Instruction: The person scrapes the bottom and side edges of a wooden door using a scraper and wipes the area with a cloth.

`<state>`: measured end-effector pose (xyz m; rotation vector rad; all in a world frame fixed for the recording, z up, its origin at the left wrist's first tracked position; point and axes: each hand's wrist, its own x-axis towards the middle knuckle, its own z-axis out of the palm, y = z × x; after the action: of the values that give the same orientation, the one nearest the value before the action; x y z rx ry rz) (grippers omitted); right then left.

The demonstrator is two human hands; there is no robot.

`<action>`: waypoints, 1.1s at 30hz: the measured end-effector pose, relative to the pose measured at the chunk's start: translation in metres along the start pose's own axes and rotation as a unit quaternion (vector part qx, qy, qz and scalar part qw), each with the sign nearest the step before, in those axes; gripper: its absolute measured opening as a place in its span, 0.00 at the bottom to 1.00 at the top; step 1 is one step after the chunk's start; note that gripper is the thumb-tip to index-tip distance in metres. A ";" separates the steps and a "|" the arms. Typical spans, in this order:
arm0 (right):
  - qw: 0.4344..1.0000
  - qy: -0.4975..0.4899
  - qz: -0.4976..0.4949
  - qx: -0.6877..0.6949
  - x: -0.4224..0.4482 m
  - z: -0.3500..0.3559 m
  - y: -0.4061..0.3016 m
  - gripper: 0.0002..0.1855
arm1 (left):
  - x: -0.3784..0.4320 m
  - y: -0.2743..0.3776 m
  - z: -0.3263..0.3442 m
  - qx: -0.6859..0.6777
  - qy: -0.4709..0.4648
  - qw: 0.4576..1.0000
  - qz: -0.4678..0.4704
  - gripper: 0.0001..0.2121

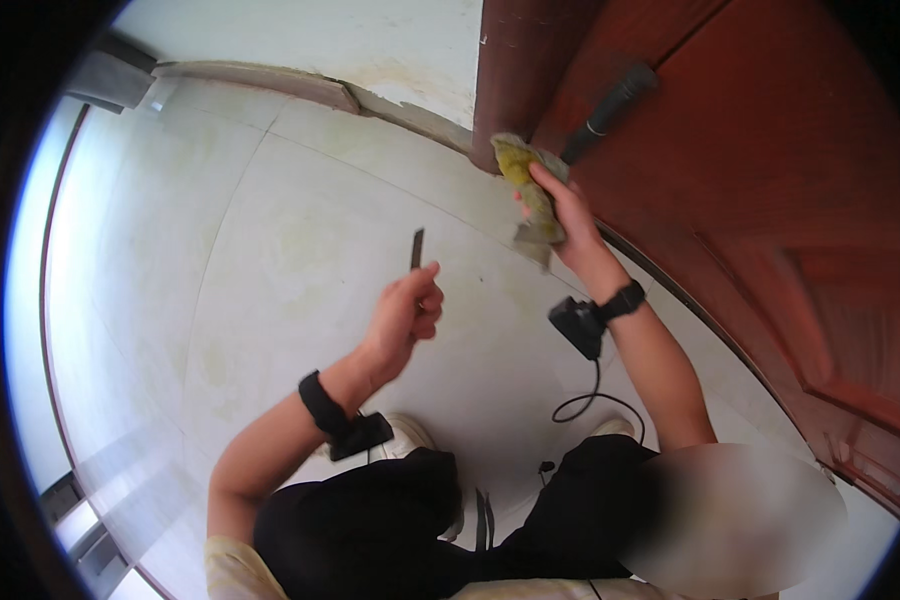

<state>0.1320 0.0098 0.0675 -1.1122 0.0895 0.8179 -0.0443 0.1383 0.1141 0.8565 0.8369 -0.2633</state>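
Observation:
My left hand (407,311) is closed around a thin, dark, flat strip (418,249), like a narrow blade, which points up above the floor. The fingers hide its lower end. My right hand (570,214) grips a crumpled yellow-grey cloth (520,166) in front of the foot of the brown door frame (521,82). Just beyond this hand, a dark cylindrical handle (607,112) with a pale ring slants up across the red-brown wooden door (757,165). Its near end goes behind the cloth, so I cannot tell whether my right hand also holds it.
Pale floor tiles (292,247) with faint yellowish marks spread before me. A skirting strip (262,81) runs along the white wall (330,34). The door stands close on the right. Each wrist carries a strapped black device (579,326); a cable (596,396) loops below the right one.

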 end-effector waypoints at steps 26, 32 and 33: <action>0.673 0.061 -0.162 -0.719 -0.111 0.012 -0.057 0.16 | 0.020 0.093 -0.071 0.037 -0.020 0.994 0.104 0.19; 0.486 0.108 -0.320 -0.806 -0.125 0.047 -0.100 0.19 | 0.018 0.095 -0.050 -0.009 -0.061 0.993 0.101 0.20; 0.461 0.125 -0.351 -0.806 -0.128 0.051 -0.110 0.21 | 0.016 0.095 -0.046 -0.012 -0.066 0.993 0.100 0.20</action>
<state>0.0934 -0.0378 0.2328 -2.7647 -1.1097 -0.3843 -0.0098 0.2363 0.1383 0.8849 0.6253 -0.1317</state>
